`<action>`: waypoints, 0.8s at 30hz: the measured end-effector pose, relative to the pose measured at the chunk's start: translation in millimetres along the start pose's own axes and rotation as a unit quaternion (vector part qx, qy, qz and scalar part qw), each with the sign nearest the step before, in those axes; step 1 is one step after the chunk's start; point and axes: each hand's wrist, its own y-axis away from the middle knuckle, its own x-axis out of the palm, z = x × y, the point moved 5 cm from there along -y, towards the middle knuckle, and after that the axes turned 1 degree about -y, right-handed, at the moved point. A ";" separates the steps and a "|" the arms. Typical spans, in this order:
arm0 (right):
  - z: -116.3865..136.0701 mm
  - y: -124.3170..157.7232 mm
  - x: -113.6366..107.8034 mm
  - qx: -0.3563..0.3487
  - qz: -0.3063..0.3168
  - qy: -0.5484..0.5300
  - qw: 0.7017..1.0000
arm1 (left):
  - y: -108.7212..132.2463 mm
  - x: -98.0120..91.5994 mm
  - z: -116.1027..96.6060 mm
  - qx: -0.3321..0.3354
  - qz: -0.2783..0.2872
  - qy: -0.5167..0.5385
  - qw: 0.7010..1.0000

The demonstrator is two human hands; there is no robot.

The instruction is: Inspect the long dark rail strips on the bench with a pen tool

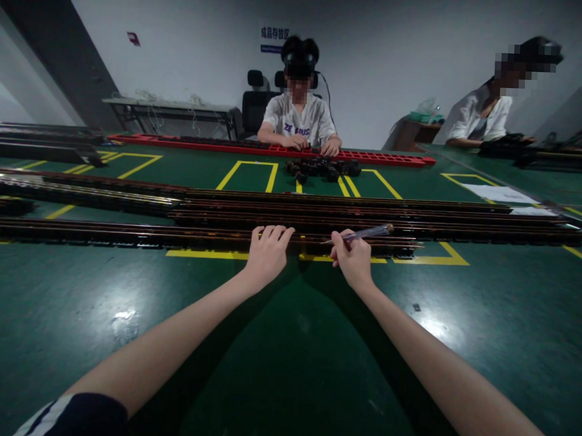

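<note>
My left hand (269, 255) rests over the nearest long dark strip (126, 234), its fingers curled across the top and the thumb's grip partly hidden. To its right, my right hand (354, 259) is closed around a slim screwdriver-like tool (372, 232) with a translucent handle. The handle's end slants up to the right, and a thin tip points left, close to that same strip. Whether the tip touches the strip I cannot tell. Directly behind lie more long dark strips (320, 213) with thin coppery edges, side by side across the table.
The green table (294, 366) carries yellow tape outlines. Across it a person (300, 115) handles small dark parts (322, 169) by a long red rack (394, 159). Another person (478, 120) works at the far right near white papers (497, 193). More strips (38, 149) lie at left.
</note>
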 end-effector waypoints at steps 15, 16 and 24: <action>-0.2 0.3 5.6 -0.007 0.045 0.007 0.999 | -0.1 -0.9 3.1 -0.008 -0.008 0.019 1.000; 0.1 0.4 5.0 -0.007 0.039 0.006 0.999 | -0.2 -1.2 3.6 -0.009 -0.009 0.022 1.000; 2.7 1.3 -3.2 -0.012 -0.028 0.024 0.999 | -1.0 -4.9 5.0 -0.016 -0.007 0.047 0.999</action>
